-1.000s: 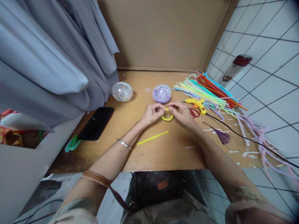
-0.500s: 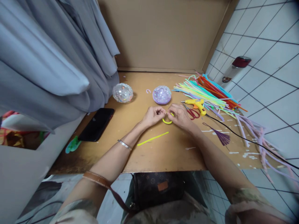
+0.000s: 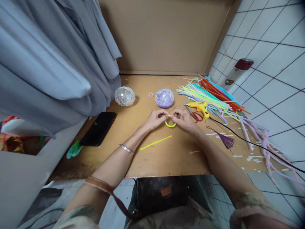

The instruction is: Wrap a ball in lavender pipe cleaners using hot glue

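Between my hands a yellow pipe cleaner (image 3: 170, 126) is bent into a ring. My left hand (image 3: 157, 119) pinches it on the left side, and my right hand (image 3: 183, 118) pinches it on the right. A short stretch of yellow shows at the top between my fingertips. On the table nearer to me lies a straight yellow pipe cleaner (image 3: 156, 142). Just beyond my hands sits a clear dome with a purple rim (image 3: 164, 98). A small pink curved piece (image 3: 151, 94) lies to its left.
A clear ball with coloured bits (image 3: 125, 96) sits at the back left, a black phone (image 3: 98, 128) in front of it. To the right are red-handled scissors (image 3: 196, 116), a yellow glue gun (image 3: 200, 107), a pile of pipe cleaners (image 3: 214, 95) and a purple tassel (image 3: 225, 140).
My fingertips have drawn slightly apart, and yellow now shows between them at the top of the ring. The other things on the table have stayed put.
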`<state>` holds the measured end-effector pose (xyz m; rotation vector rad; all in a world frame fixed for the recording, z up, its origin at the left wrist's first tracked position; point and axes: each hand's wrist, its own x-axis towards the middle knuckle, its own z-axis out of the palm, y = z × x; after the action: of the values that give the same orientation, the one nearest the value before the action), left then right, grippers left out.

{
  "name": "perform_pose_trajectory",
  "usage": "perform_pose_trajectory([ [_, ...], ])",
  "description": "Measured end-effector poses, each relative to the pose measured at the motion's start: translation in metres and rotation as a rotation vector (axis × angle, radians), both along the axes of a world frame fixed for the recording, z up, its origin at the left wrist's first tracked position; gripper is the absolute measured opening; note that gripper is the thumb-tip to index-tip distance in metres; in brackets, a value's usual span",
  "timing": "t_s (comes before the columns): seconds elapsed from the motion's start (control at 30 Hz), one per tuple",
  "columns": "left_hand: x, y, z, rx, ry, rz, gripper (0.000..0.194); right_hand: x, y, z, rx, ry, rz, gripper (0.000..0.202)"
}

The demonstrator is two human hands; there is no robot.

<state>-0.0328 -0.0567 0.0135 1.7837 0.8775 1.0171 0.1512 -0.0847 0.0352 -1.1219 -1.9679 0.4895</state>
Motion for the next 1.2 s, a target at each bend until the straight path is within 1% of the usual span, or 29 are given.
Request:
perform_pose_trajectory([
  [0.23, -0.001, -0.005, 0.007, 0.068, 0.100, 0.005, 0.016, 0.000, 0.002, -0.002, 0.011, 0.001, 0.008, 0.010],
  [0.47, -0.002, -0.006, 0.005, 0.174, 0.152, 0.000, 0.016, 0.001, 0.002, -0.003, 0.010, -0.035, 0.043, 0.011],
  [0.53, -0.002, -0.006, 0.004, 0.227, 0.164, -0.013, 0.016, 0.001, 0.001, -0.001, 0.003, -0.052, 0.048, 0.009],
  [0.63, -0.004, -0.006, 0.002, 0.353, 0.200, -0.024, 0.017, 0.001, 0.000, -0.001, 0.005, -0.066, 0.055, 0.010],
  [0.7, -0.004, -0.006, 0.000, 0.430, 0.224, -0.024, 0.018, 0.000, 0.000, -0.003, -0.003, -0.064, 0.064, 0.011],
  [0.77, -0.004, -0.006, -0.001, 0.471, 0.223, -0.017, 0.018, 0.000, 0.001, -0.006, -0.023, -0.056, 0.067, 0.012],
  [0.87, -0.004, -0.006, -0.002, 0.466, 0.178, 0.006, 0.018, 0.000, 0.003, -0.011, -0.052, -0.019, 0.054, 0.013],
  [0.97, -0.003, -0.005, -0.003, 0.405, 0.120, 0.055, 0.017, -0.001, 0.005, -0.015, -0.055, 0.044, 0.032, 0.016],
  [1.1, -0.002, -0.005, -0.002, 0.359, 0.049, 0.098, 0.012, -0.002, 0.006, -0.014, -0.013, 0.138, -0.014, 0.020],
  [1.2, -0.002, -0.006, 0.000, 0.351, 0.042, 0.100, 0.013, -0.002, 0.006, -0.013, 0.008, 0.135, -0.021, 0.018],
])
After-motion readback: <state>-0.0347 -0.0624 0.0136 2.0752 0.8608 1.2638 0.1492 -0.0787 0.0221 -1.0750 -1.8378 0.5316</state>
